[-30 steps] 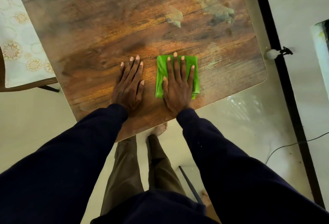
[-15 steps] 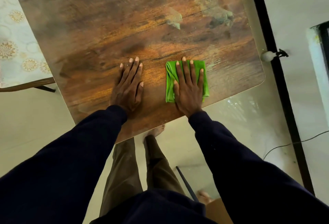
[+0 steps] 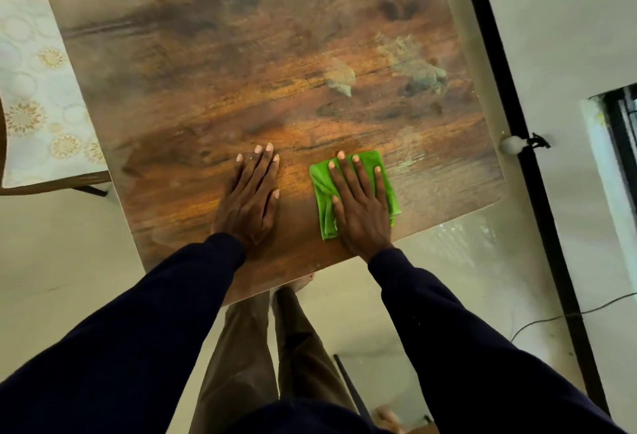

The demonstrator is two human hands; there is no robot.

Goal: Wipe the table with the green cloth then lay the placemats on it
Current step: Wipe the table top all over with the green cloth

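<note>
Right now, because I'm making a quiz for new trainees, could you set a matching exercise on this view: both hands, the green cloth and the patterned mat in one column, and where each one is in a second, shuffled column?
Column one:
1. left hand
2. right hand
3. green cloth
4. patterned mat

Column two:
A. off the table, to its left
B. flat on the bare tabletop
C. flat on top of the cloth
D. under a hand, near the table's front edge

Pairs: 1-B, 2-C, 3-D, 4-A.
</note>
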